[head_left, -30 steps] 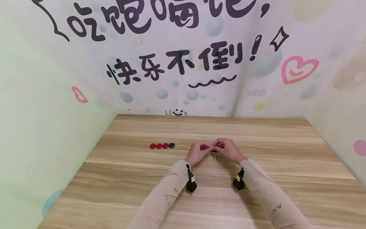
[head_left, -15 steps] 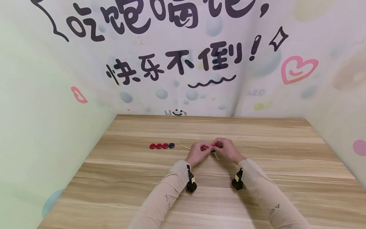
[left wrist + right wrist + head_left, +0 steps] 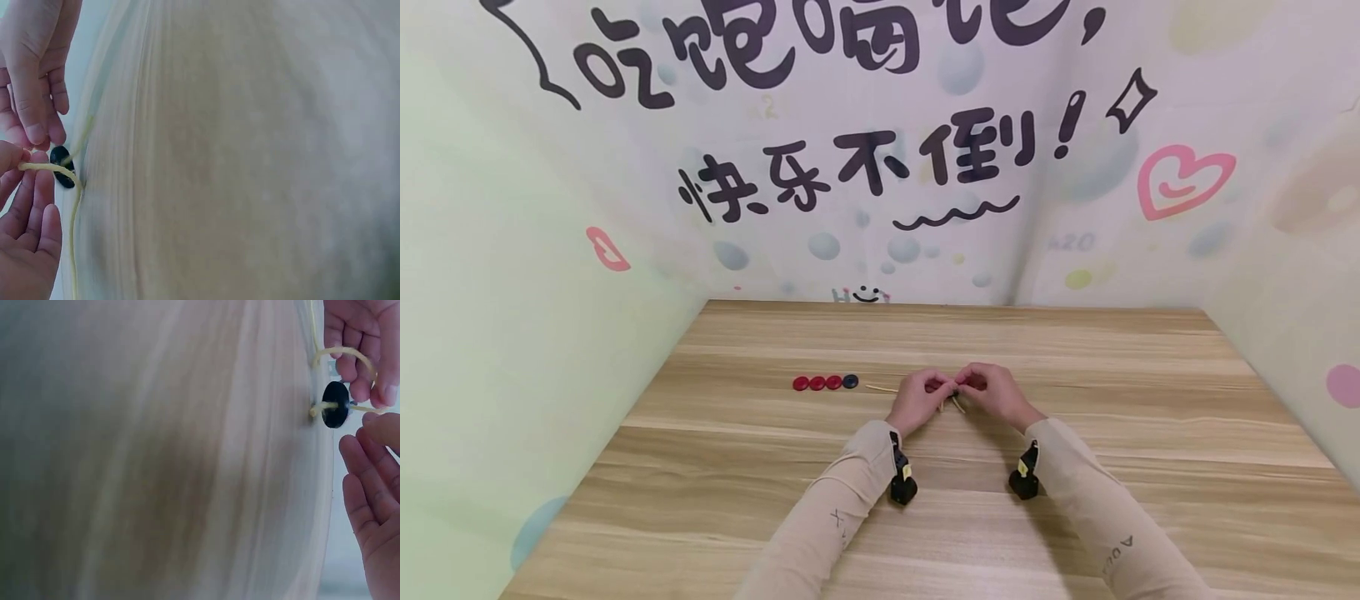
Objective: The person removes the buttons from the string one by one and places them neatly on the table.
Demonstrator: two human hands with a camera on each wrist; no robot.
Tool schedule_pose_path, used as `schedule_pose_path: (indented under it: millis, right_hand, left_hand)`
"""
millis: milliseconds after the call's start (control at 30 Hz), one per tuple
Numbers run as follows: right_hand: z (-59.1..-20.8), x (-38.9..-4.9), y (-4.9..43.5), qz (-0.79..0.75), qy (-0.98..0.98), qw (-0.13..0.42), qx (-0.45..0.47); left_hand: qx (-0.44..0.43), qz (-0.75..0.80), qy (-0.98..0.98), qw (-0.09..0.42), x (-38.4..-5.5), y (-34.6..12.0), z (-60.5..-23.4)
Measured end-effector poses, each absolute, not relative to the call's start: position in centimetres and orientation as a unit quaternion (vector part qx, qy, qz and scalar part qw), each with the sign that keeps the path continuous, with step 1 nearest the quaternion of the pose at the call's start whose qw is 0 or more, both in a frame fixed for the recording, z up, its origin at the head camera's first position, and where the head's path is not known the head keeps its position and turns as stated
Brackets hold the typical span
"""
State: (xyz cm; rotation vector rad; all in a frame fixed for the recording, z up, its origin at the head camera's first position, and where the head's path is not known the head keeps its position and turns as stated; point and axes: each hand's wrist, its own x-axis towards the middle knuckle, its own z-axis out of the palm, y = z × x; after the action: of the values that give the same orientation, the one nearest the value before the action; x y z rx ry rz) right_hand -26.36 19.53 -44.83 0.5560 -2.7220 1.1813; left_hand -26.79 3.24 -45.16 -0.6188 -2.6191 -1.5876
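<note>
A dark round button-like disc (image 3: 60, 167) (image 3: 335, 404) is threaded on a thin yellow cord (image 3: 76, 219) (image 3: 344, 351). My left hand (image 3: 917, 397) pinches the cord between thumb and fingertips, just beside the disc. The cord bends over there and its long tail trails left across the table. From the other side my right hand (image 3: 995, 393) pinches a short bit of cord coming out of the disc. The fingertips of both hands nearly meet. A small yellow lump of cord shows on one face of the disc in the right wrist view.
Left of my hands, three red discs (image 3: 817, 383) and one dark blue disc (image 3: 850, 381) lie in a row on the wooden table (image 3: 700, 467). A printed cloth wall (image 3: 925, 250) stands behind the table.
The cord piece hanging below my fingertips has swung left, and another bit now shows beneath my left hand. The tail at the left has shifted slightly. Both hands stay almost in place.
</note>
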Motion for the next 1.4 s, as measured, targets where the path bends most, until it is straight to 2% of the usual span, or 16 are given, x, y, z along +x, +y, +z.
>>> schedule_pose_path:
  millis: [467, 1167, 1400]
  right_hand:
    - [-45.14, -26.11, 20.27, 0.375, -0.913, 0.019, 0.162]
    - [-44.75, -26.16, 20.07, 0.412, -0.896, 0.043, 0.160]
    - [-44.43, -25.91, 20.21, 0.435, -0.885, 0.049, 0.160]
  left_hand:
    - [-0.178, -0.518, -0.836, 0.010, -26.80, 3.32, -44.82]
    - [-0.201, -0.545, -0.813, 0.019, -26.92, 2.90, -44.71]
    - [-0.197, -0.521, -0.831, -0.014, -26.98, 2.67, -45.24]
